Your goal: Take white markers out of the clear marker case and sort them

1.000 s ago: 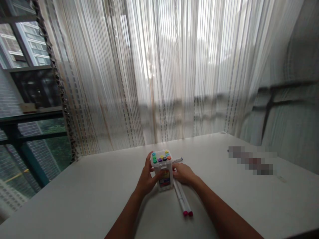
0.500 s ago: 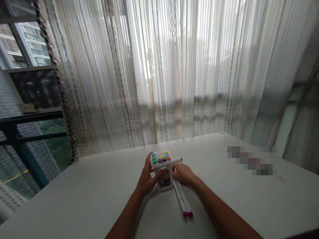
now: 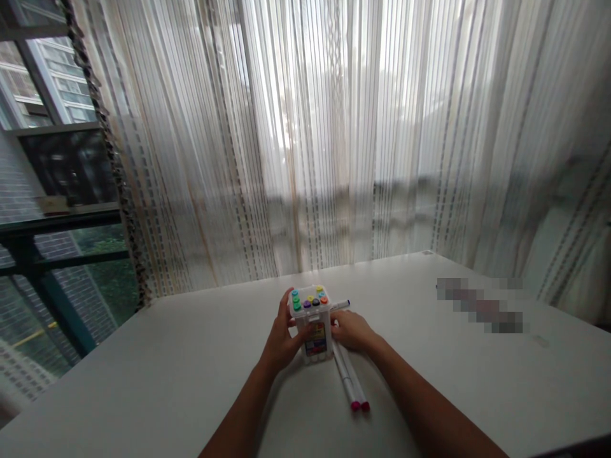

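Observation:
A clear plastic marker case stands upright on the white table, with several coloured marker caps showing at its top. My left hand is wrapped round the left side of the case, thumb across the front near the label. On the other side, my right hand has its fingers curled against the case; their tips are partly hidden. Two white markers with pink-red ends lie on the table, running from beside the case toward me. Behind my right hand a white marker with a dark blue end sticks out.
The white table reaches back to a sheer striped curtain. At the right of the table lies a blurred-out item. A window with a dark green rail is at the left.
My hands, the case and the markers keep their places. The view has shifted very slightly.

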`<state>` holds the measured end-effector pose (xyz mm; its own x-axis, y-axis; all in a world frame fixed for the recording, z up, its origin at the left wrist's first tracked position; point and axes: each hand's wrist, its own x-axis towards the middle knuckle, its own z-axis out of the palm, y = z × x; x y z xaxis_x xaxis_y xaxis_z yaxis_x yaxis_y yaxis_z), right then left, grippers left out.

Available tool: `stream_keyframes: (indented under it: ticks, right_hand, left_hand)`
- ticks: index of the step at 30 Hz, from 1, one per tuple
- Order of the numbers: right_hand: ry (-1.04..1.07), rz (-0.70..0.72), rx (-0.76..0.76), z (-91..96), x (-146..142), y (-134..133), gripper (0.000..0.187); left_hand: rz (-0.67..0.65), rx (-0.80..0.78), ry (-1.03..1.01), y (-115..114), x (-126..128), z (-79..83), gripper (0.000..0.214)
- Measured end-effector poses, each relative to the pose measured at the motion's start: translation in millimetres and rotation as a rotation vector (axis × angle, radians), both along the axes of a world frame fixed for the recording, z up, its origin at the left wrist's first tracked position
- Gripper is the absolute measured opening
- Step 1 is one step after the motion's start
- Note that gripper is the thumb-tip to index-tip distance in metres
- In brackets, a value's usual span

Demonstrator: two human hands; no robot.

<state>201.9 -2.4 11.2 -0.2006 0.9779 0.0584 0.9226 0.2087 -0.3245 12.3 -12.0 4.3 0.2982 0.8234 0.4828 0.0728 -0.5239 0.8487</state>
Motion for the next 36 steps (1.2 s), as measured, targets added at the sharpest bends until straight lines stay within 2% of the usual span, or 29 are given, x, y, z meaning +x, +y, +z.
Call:
stream_keyframes:
  ticks: [6, 36]
  right_hand:
    - [0.000, -0.001, -0.001, 0.8, -0.5, -1.0, 0.024]
    - [0.006, -0.009, 0.009, -4.4, 1.2, 2.5, 0.025]
  left_hand:
    - [0.001, -0.041, -0.004, -1.8, 0.8, 1.4, 0.083]
    - [0.027, -0.016, 0.001, -6.0, 2.1, 5.9, 0.081]
